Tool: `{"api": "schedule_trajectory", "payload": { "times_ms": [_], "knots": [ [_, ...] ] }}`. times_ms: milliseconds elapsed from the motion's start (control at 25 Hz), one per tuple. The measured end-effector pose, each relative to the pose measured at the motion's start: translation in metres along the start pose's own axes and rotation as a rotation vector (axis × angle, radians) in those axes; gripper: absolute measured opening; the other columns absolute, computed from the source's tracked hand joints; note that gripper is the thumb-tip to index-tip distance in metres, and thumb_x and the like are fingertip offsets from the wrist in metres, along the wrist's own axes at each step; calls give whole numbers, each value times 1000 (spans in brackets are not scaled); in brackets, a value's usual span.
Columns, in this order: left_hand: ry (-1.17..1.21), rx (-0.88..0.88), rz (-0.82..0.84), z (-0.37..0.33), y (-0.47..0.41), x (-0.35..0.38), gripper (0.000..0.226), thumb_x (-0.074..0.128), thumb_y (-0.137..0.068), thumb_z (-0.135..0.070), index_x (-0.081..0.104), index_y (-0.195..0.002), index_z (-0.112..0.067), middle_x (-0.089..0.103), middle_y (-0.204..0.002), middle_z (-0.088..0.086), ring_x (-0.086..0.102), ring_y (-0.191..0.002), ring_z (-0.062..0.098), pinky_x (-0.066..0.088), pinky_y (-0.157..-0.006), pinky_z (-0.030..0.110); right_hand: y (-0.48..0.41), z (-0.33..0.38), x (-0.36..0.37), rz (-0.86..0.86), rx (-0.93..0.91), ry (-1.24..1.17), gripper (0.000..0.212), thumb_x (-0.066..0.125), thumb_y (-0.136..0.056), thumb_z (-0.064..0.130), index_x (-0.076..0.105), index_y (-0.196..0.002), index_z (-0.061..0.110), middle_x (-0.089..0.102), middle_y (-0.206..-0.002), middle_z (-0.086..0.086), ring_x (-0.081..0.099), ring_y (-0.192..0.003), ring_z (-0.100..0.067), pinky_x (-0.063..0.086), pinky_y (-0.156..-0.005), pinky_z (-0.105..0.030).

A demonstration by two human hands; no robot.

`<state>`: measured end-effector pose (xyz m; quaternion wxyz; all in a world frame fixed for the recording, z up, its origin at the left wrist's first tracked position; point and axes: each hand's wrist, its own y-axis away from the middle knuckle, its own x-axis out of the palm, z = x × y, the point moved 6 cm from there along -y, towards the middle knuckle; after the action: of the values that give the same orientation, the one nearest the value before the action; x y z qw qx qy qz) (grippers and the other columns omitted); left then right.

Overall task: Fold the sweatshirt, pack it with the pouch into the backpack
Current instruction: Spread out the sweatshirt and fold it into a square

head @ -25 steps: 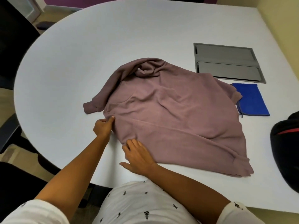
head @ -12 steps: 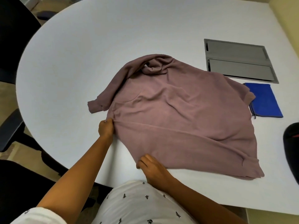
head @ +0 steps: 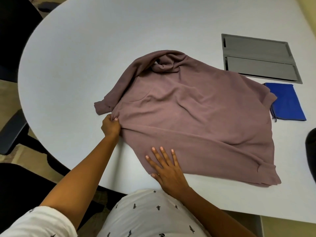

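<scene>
A mauve sweatshirt (head: 196, 117) lies spread on the white table (head: 102, 48), its hood bunched at the far side and one sleeve cuff sticking out at the left. My left hand (head: 110, 126) pinches a bunch of fabric at the sweatshirt's left edge. My right hand (head: 165, 166) lies flat with fingers spread on the near corner of the sweatshirt. A flat blue pouch (head: 287, 103) lies to the right, partly under the sweatshirt's other sleeve. A black backpack (head: 311, 151) shows only as a dark edge at the far right.
A grey recessed cable hatch (head: 258, 59) sits in the table behind the pouch. Black office chairs (head: 15, 31) stand to the left of the rounded table edge.
My right hand moved from the near edge up onto the sweatshirt and flattened with fingers spread. My left hand kept its pinch on the left edge.
</scene>
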<state>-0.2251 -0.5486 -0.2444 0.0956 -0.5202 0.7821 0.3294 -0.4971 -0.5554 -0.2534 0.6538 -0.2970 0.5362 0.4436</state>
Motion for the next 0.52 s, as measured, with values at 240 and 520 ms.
{"api": "schedule_trajectory", "payload": {
  "times_ms": [240,520],
  "knots": [
    [-231,423,-183,-12,11,-15,43,54,-87,-8,46,-130,-5,46,-129,19,45,-118,34,37,-100,39,10,-20,-10,-104,-95,-212,41,33,-103,37,47,-140,28,27,-156,5,13,-147,-17,12,-116,-52],
    [-771,1228,404,31,135,81,58,37,-95,-37,26,-150,-22,16,-158,5,13,-146,24,13,-116,46,-6,-73,-14,-143,274,-48,54,22,-101,36,17,-152,18,8,-160,-3,3,-148,-23,12,-118,-47]
  ]
}}
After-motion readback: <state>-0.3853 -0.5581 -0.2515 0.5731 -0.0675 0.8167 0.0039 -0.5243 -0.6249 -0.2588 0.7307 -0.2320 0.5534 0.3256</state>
